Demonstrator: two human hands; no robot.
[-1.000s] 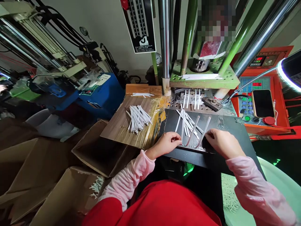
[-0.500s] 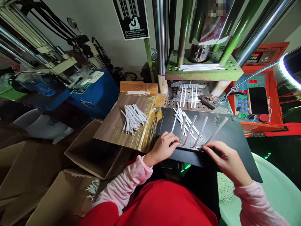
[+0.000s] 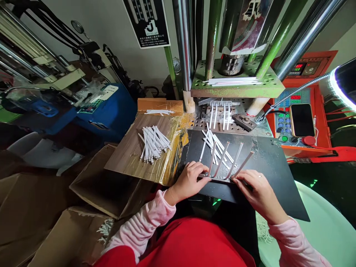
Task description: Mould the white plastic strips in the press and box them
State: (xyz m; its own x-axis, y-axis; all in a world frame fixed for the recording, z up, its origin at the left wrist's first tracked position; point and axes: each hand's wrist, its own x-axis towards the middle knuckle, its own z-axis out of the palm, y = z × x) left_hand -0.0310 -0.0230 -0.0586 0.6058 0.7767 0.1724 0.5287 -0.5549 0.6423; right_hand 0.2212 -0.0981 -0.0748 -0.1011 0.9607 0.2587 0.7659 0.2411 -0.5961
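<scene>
Four long white strips fan out from a shared crossbar [image 3: 219, 179], forming a comb-shaped piece [image 3: 224, 159] on a black sheet [image 3: 268, 174]. The crossbar lies nearest me and runs left to right, while the strips point away from me toward the press, tilted slightly to the right. My left hand [image 3: 189, 181] closes on the crossbar's left end, and my right hand [image 3: 257, 189] pinches its right end, so both grips are shut on the piece. Just beyond, loose white strips [image 3: 213, 144] lie heaped on the same sheet. More strips sit in a steel mould [image 3: 219, 111] below a green press platen [image 3: 236, 89]. To the left, a bundle of white strips [image 3: 152, 142] rests on a taped wooden board [image 3: 125, 159]. To the right, a phone [image 3: 302, 120] lies on an orange control panel [image 3: 282, 126].
</scene>
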